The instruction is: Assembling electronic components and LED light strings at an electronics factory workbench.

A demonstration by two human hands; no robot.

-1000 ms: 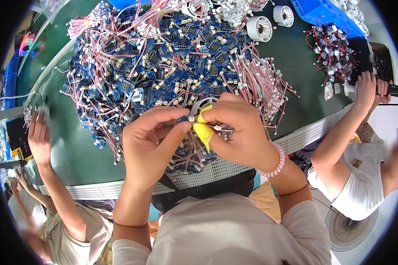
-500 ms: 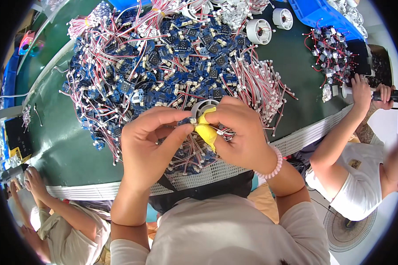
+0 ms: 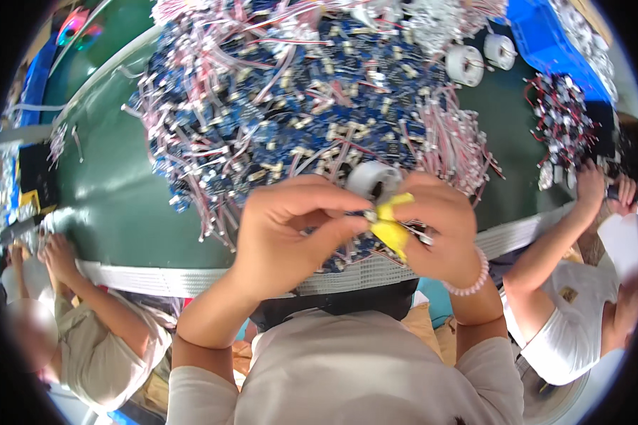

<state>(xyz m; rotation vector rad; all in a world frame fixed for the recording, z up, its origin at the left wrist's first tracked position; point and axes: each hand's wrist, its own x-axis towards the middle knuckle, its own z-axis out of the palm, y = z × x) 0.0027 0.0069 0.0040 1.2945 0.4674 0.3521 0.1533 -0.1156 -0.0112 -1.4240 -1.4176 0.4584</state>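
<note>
My left hand [image 3: 287, 230] pinches a small blue circuit board [image 3: 358, 213] with a white connector between thumb and forefinger, mostly hidden by the fingertips. Up against it, my right hand [image 3: 443, 227] holds a soft yellow piece [image 3: 391, 230], like cloth or a finger wrap, at the board's connector end. A white plug on a thin wire [image 3: 422, 236] sticks out by the right fingers. Just behind the hands stands a white plastic ring [image 3: 373, 180]. Beyond lies a wide heap of blue circuit boards [image 3: 283, 120] tangled with red-and-white wires.
A bundle of wires [image 3: 457, 138] lies right of the heap. Two white round housings [image 3: 465, 66] stand near a blue bin [image 3: 542, 42] of white parts. Small parts with red wires [image 3: 563, 120] are piled farther right. Co-workers' hands [image 3: 592, 185] are at both sides; white mesh edges the table [image 3: 142, 278].
The whole view has shifted, so hands, heap and housings appear farther right and slightly lower. Both hands keep the same grip on the circuit board and the yellow piece.
</note>
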